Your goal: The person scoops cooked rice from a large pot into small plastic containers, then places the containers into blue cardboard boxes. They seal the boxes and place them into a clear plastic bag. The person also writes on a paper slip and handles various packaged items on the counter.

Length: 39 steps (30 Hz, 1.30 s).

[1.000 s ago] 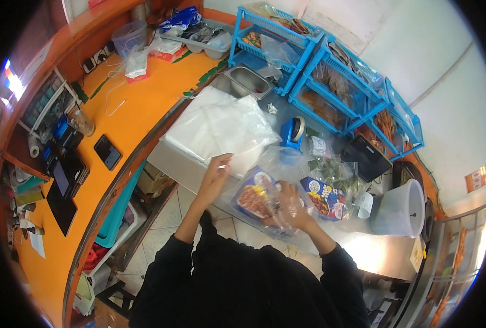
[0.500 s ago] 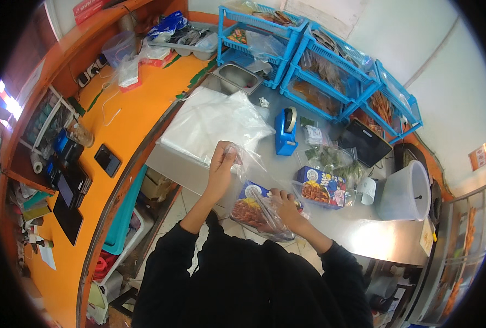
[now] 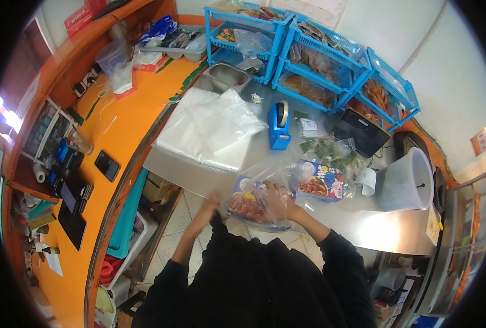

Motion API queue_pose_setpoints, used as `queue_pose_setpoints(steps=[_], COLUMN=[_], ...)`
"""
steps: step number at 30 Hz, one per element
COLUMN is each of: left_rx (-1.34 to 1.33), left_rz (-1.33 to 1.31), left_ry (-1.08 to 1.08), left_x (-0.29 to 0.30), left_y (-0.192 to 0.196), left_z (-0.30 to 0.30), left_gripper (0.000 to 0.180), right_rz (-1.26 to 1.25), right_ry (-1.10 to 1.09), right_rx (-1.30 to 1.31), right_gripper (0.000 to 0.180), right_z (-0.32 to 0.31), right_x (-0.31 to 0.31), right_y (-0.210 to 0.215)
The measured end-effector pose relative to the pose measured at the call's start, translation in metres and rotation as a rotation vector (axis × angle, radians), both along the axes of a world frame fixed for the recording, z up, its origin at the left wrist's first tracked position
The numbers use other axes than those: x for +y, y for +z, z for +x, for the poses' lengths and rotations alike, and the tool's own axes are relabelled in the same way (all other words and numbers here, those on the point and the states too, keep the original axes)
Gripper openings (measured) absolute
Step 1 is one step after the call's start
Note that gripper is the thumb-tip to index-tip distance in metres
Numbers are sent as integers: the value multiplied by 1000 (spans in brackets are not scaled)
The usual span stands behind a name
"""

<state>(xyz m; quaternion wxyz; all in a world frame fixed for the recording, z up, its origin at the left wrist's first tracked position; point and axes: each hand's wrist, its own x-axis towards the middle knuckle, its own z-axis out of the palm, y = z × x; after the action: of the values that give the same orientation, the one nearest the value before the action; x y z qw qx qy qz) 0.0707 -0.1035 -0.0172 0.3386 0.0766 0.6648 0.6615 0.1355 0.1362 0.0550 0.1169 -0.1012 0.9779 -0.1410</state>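
A blue printed food box [image 3: 245, 203] with a food picture on it sits in a clear plastic bag [image 3: 258, 223] at the near edge of the metal counter. My right hand [image 3: 278, 202] grips the box's right part, fingers bent over its top; the film makes it hard to tell whether they are inside the bag. At the bag's left side is my left hand [image 3: 207, 210], low and smeared by motion, so its fingers do not show clearly. Just right of them, a second blue food box [image 3: 320, 180] stands on the counter, clear film around it.
Clear plastic bags [image 3: 207, 131] lie stacked on the metal counter [image 3: 191, 176]. Behind are a blue tape dispenser [image 3: 279, 127], bagged green leaves [image 3: 330, 153], a dark tablet [image 3: 361, 132] and blue basket racks [image 3: 314, 71]. A translucent bucket [image 3: 404, 180] stands right; a phone [image 3: 107, 165] lies left.
My left hand has dropped down and left from the bag's raised upper edge to its lower left side. My right hand stays at the box, which has shifted slightly up and left.
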Motion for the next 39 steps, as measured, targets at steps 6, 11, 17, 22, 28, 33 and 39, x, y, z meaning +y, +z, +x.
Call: queue_pose_setpoints(steps=[6,11,17,22,28,33,39], left_rx=[-519,-557,-574,-468,-454,-323,977], left_rz=[391,314,283,325,430,365,-398], left_ry=[32,-121,-124,-32,42,240,434], left_x=[18,24,9,-4,15,46,80], left_y=[-28,15,-10,-19,3,-18,38], left_z=[30,2,1,-1,15,28,13], left_gripper=[56,46,50,50,49,48,55], right_rz=[-99,-30,-78,369,41,-137,-152], right_ry=[7,15,117,61,144,106,146], right_rx=[137,-160,-189,-293,482,549,466], right_gripper=[94,85,69,28,14,12,13], right_z=[-4,-10,37,60,31,3,6], right_x=[1,-13,42,90,58,74,77], right_y=[-8,-11,6,98,200,171,171])
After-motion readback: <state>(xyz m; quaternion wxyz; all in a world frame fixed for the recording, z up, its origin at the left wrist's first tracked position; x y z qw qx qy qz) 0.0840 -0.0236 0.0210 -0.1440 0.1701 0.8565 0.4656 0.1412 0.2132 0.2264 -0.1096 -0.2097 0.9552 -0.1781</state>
